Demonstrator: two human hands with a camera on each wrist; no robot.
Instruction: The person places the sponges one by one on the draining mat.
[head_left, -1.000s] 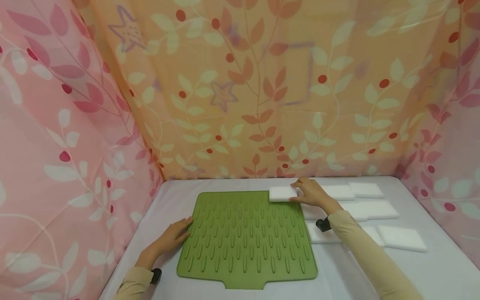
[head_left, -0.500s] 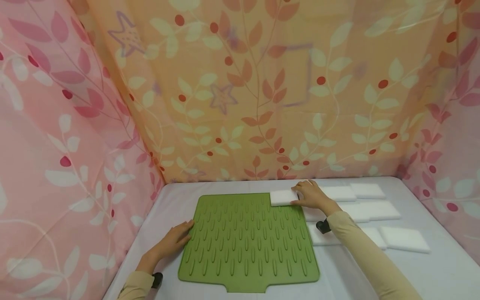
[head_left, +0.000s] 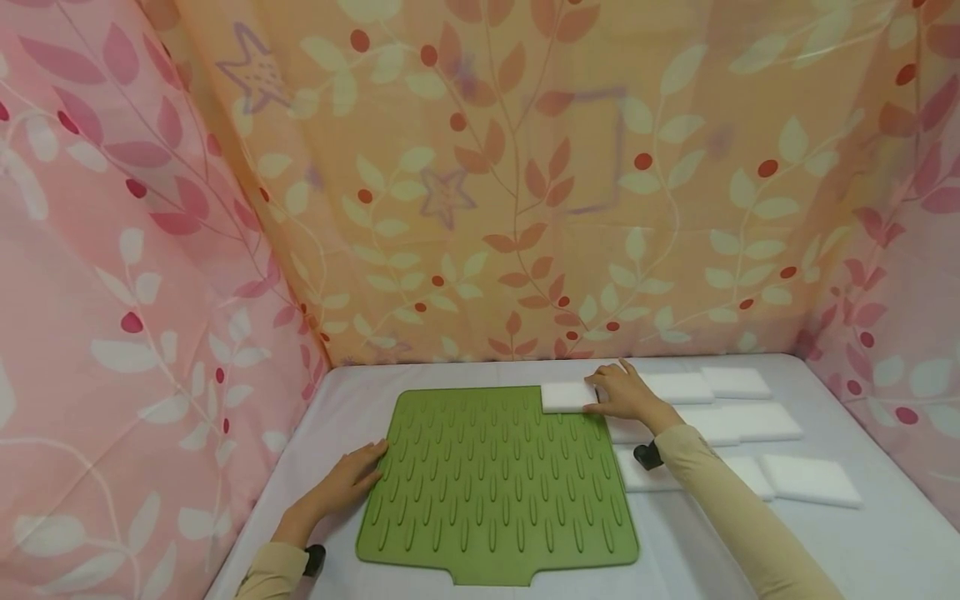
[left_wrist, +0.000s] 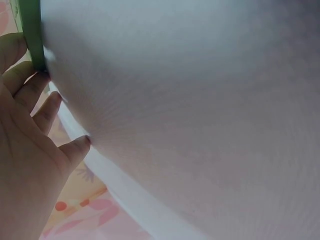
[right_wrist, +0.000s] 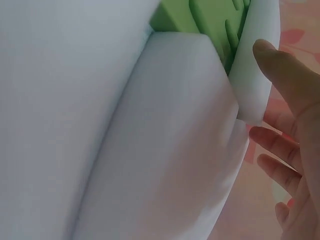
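Note:
A green silicone mat (head_left: pixel 495 483) with raised ridges lies flat on the white-covered table. At its far right corner is a white sponge block (head_left: pixel 566 397), and my right hand (head_left: pixel 626 392) grips the block's right end between thumb and fingers. In the right wrist view the thumb presses one side of that sponge (right_wrist: pixel 254 75), with fingers behind its end. My left hand (head_left: pixel 348 479) rests along the mat's left edge, fingers extended. The left wrist view shows those fingertips touching the mat's rim (left_wrist: pixel 31 37) and the cloth.
Right of the mat, several more white sponges (head_left: pixel 810 479) lie flat in rows, partly hidden by the right forearm. The nearest row meets the mat's right edge. A patterned curtain (head_left: pixel 480 250) closes off the table's back and both sides.
Since one second ago the sponge has come slightly lower over the mat's corner, still in the right hand. The head view tilted a little. The last half second is nearly still.

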